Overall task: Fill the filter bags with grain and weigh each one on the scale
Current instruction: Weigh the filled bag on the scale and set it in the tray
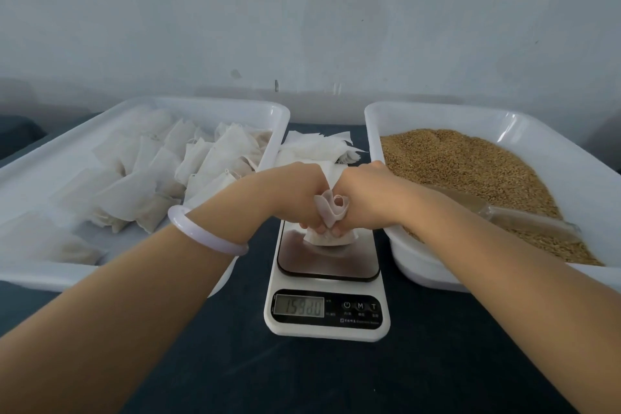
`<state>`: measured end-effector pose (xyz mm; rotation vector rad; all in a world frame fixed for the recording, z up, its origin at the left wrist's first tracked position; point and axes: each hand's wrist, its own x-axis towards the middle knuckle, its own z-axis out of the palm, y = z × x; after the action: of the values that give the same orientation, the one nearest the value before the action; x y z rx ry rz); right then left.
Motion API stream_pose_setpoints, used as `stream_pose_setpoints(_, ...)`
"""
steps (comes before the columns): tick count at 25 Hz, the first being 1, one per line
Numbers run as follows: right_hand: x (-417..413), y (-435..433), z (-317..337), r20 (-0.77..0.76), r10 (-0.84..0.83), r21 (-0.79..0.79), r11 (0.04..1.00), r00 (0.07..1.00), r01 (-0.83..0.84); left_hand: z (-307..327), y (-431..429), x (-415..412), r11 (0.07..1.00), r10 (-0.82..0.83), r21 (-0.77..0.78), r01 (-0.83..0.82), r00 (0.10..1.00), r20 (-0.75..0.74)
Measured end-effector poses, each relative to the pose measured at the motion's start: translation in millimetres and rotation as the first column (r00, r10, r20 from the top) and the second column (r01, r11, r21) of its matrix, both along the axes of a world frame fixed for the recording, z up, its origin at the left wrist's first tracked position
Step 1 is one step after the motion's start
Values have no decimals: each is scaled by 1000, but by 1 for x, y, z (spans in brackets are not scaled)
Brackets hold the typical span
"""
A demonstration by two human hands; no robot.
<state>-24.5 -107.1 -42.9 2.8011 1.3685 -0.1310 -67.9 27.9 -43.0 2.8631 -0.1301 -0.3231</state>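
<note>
A white filter bag [331, 212] filled with grain rests on the steel plate of the white digital scale [327, 309], whose display is lit. My left hand [292, 197] and my right hand [364, 200] both grip the bag's gathered top from either side, knuckles close together. Brown grain [470, 171] fills the white tray on the right [379, 118]. A clear scoop [524, 218] lies in the grain. A pile of empty filter bags [319, 148] sits behind the scale.
A white tray on the left [201, 104] holds several filled bags [151, 185]. A dark cloth [302, 380] covers the table. A pale wall stands close behind the trays. A pale bangle [201, 232] is on the left wrist.
</note>
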Motion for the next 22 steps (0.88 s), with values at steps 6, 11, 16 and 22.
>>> stream_pose_setpoints(6, -4, -6, -2, -47, 25, 163, 986, 999, -17, 1, 5, -8, 997, -38, -60, 41, 998, 46)
stream_pose_setpoints(11, 1, -21, 6, -333, 53, 427, 898, 941, 101, 10, 9, -14, 953, -3, -302, 35, 994, 107)
stream_pose_setpoints(16, -1, -21, 6, -358, 48, 429, 896, 932, 118, 10, 9, -16, 938, 7, -347, 26, 996, 93)
stream_pose_setpoints(22, -2, -22, 6, -357, 43, 411, 904, 933, 116, 12, 7, -18, 945, 13, -327, 13, 997, 79)
